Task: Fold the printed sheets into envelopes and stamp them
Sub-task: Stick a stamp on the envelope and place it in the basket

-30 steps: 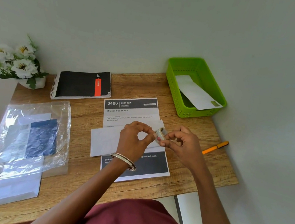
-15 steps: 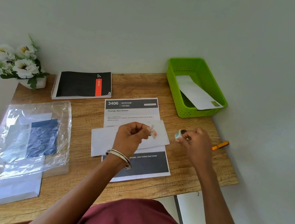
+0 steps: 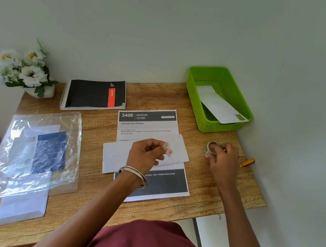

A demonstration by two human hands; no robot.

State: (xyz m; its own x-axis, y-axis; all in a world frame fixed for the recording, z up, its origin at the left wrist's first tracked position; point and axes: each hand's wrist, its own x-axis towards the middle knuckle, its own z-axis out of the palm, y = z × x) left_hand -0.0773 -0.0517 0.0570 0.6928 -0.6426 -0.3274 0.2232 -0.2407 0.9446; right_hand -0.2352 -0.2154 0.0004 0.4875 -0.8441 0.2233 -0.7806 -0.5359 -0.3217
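Note:
A white envelope [image 3: 118, 154] lies across a printed sheet [image 3: 148, 121] in the middle of the wooden table [image 3: 202, 180]. My left hand [image 3: 146, 155] hovers over the envelope and pinches a small stamp [image 3: 168, 150] with a pink mark at its fingertips, near the envelope's right end. My right hand [image 3: 224, 160] is at the right side of the table, its fingers curled round a small roll of stamps [image 3: 211, 147] held at the table surface. A stamped envelope [image 3: 217, 104] leans inside the green basket [image 3: 198, 107].
A yellow pen [image 3: 247, 162] lies by the right edge, just right of my right hand. A clear plastic pack with blue-printed envelopes [image 3: 32, 153] covers the left side. A black notebook [image 3: 94, 95] and white flowers in a pot [image 3: 22, 70] sit at the back.
My hands have parted. The right hand carried the stamp roll right and down to the table, while the left stays over the envelope with the peeled stamp.

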